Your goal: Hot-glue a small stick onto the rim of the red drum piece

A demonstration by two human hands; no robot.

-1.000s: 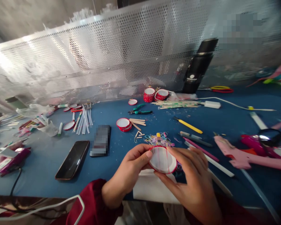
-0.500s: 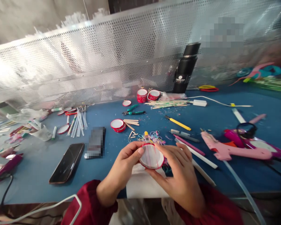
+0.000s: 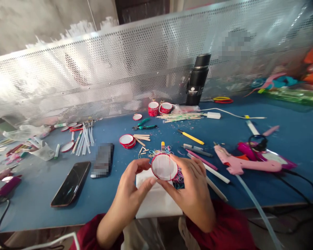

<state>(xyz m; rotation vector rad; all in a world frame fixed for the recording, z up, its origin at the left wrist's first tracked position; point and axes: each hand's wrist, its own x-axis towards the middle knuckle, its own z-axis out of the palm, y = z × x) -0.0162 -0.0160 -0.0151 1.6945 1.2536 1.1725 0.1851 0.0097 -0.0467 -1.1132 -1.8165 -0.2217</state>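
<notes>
1. Red-rimmed round lid (image 3: 164,167): white face turned up toward the camera, a thin red band or thread crossing it near its right edge. Held above the blue bench (image 3: 276,187), over a white folded sheet (image 3: 156,201). This lid serves as the landmark for all entries below.
2. Left hand (image 3: 131,191): just left of and below the lid, fingers curled, thumb and fingertips pinching the lid's lower left rim.
3. Right hand (image 3: 193,189): just right of and below the lid, fingers wrapped along the right rim, gripping it. Dark red sleeves on both arms.
4. Heap of coloured rubber bands (image 3: 169,152): just behind the lid, partly hidden by it and the right hand.
5. Short wooden sticks (image 3: 143,138): behind the lid, slightly left, beside a stack of red-rimmed lids (image 3: 127,140).
6. Green-handled pliers (image 3: 144,124): farther behind the lid.
7. Two red cups (image 3: 159,108): well behind the lid, near the perforated metal screen (image 3: 94,76).
8. Black flask (image 3: 197,80): upright, behind and right of the lid, against the screen.
9. Yellow-handled tool (image 3: 191,137): behind and right of the lid.
10. Pink glue gun (image 3: 243,164): lying flat, right of the lid.
11. Black phone (image 3: 71,188): left of the lid, face up.
</notes>
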